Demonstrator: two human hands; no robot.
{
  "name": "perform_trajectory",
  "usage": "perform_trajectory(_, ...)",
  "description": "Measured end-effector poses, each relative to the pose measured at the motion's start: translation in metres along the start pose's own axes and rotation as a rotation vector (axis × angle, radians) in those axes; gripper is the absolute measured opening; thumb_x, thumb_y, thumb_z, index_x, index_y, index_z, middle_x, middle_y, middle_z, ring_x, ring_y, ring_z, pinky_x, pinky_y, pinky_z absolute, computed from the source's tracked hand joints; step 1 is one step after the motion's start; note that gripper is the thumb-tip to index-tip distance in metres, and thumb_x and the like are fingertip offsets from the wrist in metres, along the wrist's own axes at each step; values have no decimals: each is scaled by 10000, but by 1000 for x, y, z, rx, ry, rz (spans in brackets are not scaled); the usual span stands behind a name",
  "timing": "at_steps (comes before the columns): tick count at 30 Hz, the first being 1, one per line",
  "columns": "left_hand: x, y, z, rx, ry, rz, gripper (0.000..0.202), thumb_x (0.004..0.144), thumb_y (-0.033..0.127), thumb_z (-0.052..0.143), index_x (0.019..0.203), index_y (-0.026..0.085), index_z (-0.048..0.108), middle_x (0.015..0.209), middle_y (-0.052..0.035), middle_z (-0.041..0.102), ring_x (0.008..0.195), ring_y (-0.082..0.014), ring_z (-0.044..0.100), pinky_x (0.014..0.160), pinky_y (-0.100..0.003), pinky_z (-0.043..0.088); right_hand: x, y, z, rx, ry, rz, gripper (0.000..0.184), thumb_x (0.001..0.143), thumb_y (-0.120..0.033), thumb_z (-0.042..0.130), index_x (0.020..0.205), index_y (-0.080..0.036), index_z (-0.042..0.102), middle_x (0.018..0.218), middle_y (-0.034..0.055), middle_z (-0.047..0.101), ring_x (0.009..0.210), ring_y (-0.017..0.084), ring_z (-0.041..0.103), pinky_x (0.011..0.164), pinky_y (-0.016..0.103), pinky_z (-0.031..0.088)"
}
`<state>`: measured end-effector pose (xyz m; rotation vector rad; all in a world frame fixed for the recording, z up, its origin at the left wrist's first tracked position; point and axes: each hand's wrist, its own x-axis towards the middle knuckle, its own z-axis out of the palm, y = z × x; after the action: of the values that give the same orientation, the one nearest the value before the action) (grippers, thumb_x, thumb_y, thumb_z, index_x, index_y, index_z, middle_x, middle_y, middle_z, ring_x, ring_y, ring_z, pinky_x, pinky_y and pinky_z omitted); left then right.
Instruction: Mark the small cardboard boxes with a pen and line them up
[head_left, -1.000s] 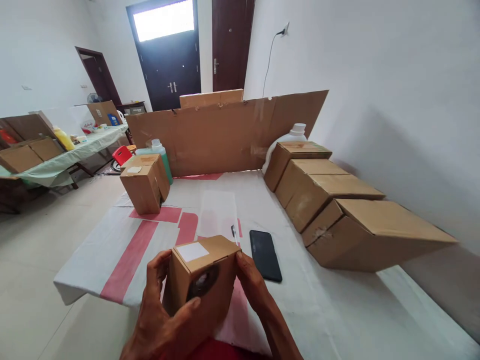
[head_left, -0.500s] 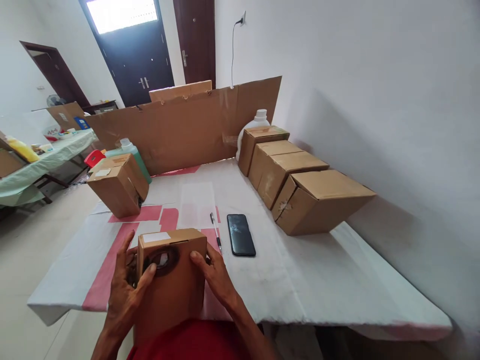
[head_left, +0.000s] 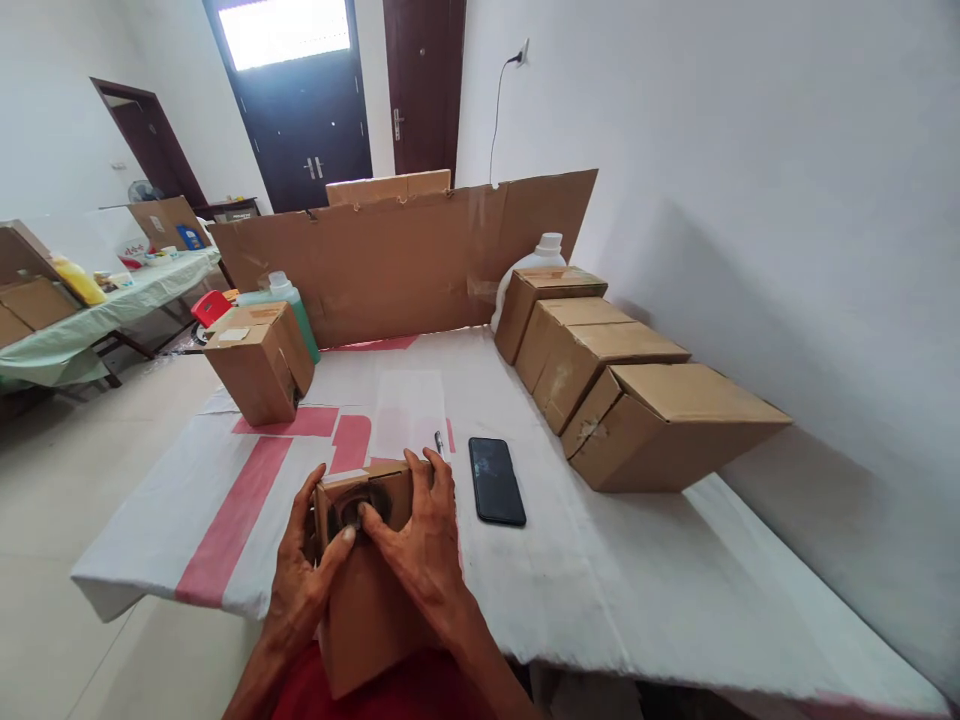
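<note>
A brown cardboard box (head_left: 379,620) is held at the table's near edge, tilted against the red clothing. My left hand (head_left: 300,585) grips its left side, thumb on the front face and fingers partly hidden behind. My right hand (head_left: 426,550) lies over the right side, with its fingers at the top edge and the thumb pressed on a dark, round, scorched-looking patch (head_left: 380,495). Whether that patch is a hole or a mark is hard to tell. Part of a white label (head_left: 343,478) shows on the box's top. Beyond the right fingers, a pen (head_left: 439,440) is partly hidden.
A black phone (head_left: 496,482) lies right of the box. Several cardboard boxes (head_left: 675,430) line the right side by the wall. Another box (head_left: 251,365) and a green jug (head_left: 300,315) stand at left. A cardboard panel (head_left: 405,265) closes the back, near a white jug (head_left: 551,248).
My right hand has moved from the box's right edge onto its front, its thumb now at the dark patch. The box has tilted, and the camera view has shifted.
</note>
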<state>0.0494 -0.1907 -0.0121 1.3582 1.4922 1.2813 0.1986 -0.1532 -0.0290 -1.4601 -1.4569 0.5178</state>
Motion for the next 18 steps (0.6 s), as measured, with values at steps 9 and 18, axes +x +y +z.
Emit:
perform_trajectory(9, 23, -39, -17, -187, -22, -150, 814, 898, 558, 689, 1595, 324, 338, 1459, -79, 611, 1373, -322, 568, 1174, -496, 431, 28, 47, -10, -50, -85, 199, 532, 1013, -506, 483, 1439, -189, 504, 1420, 181, 578, 1254, 297, 610, 1052, 471, 496)
perform_trajectory(18, 26, -82, -12, -445, -121, -284, 1156, 769, 544, 796, 1659, 245, 122, 1553, -163, 494, 1390, -371, 543, 1128, -507, 474, 61, 94, -19, -229, -179, 386, 266, 793, -295, 718, 619, -240, 525, 591, 81, 645, 689, 295, 697, 663, 379, 466)
